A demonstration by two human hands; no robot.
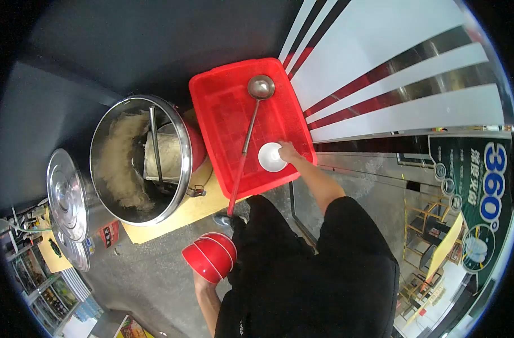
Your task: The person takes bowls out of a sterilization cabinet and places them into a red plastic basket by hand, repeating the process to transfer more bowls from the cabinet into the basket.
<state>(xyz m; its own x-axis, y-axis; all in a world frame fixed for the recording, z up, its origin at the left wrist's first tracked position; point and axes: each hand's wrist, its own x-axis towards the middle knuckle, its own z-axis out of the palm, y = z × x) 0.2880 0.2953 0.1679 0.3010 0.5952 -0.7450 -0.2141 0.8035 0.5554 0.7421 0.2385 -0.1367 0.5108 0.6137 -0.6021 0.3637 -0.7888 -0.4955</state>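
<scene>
My right hand [289, 152] is closed on the rim of a bowl with a white inside [270, 158], held over the lower right part of a red plastic tub [212, 121]. A long-handled ladle [261, 88] lies across the tub, its red handle end sticking out over the near edge. Low on the other side, my left hand [203, 280] holds a nested stack of red bowls [209, 257] from below. The bowls cover most of its fingers.
Left of the tub stands a large steel pot [185, 169] with cloudy contents and a smaller container inside it. Round metal lids [67, 194] are farther left. Striped panels [381, 62] border the tub's right side.
</scene>
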